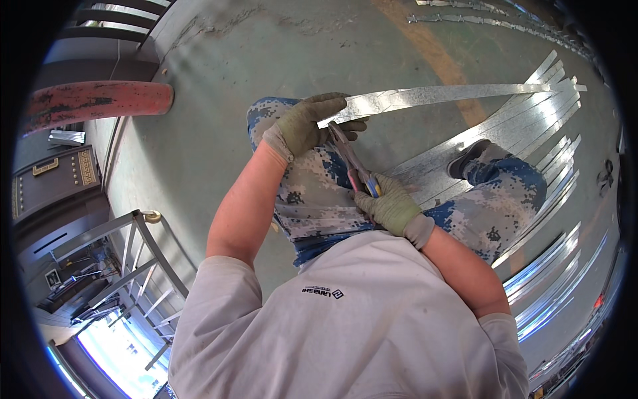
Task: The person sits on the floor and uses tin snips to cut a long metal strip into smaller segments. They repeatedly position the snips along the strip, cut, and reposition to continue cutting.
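Note:
My left hand [302,126], in a grey-green work glove, is closed around the near end of a long, shiny metal strip [425,98]. The strip runs off to the right, and its far end passes over a pile of similar strips [518,126] on the floor. In my gloved right hand [392,206] is a pair of tin snips [351,159] with red, blue and yellow on the handles. Their jaws point up to the strip's near end, close to my left fingers. Whether the blades touch the metal, I cannot tell.
My bent legs in camouflage trousers [312,199] flank the work. More strips [551,266] lie at the right, and jagged-edged strips [465,18] at the far right. A red post [106,105] and a grey metal frame on a castor [149,259] stand at the left.

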Action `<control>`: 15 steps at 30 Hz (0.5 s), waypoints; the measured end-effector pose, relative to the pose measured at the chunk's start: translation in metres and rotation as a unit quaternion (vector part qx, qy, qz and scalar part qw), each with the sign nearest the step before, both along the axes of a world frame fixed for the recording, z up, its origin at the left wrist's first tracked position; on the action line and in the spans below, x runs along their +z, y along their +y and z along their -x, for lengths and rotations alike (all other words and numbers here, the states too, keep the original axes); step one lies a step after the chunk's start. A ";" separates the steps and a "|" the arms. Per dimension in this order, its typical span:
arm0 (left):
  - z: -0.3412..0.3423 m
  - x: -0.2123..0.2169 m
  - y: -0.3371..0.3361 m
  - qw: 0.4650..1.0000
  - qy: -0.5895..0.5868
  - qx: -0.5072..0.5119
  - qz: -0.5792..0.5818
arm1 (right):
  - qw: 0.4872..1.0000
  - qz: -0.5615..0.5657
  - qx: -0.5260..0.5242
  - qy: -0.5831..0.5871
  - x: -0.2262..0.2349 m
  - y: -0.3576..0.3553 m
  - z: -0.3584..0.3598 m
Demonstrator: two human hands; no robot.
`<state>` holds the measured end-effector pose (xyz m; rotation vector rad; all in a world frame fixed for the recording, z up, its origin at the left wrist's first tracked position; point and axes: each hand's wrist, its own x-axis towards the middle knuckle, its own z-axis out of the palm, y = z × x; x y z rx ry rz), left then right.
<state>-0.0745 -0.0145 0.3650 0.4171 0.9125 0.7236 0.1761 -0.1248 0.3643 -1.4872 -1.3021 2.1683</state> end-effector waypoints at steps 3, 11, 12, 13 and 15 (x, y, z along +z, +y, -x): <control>0.002 -0.006 -0.002 1.000 0.013 0.004 -0.010 | 1.000 0.022 0.001 0.007 0.002 0.000 0.000; 0.004 -0.012 -0.003 0.999 0.010 0.008 -0.038 | 0.997 0.063 -0.007 0.032 -0.001 0.001 -0.002; 0.005 -0.013 -0.002 0.999 0.008 0.008 -0.039 | 0.997 0.072 -0.009 0.035 0.001 0.002 -0.002; 0.005 -0.014 -0.003 0.999 0.006 0.007 -0.041 | 0.996 0.080 -0.010 0.038 0.004 0.003 -0.002; 0.002 -0.008 -0.003 0.999 0.017 0.013 -0.032 | 0.995 0.087 -0.015 0.045 0.005 0.003 -0.002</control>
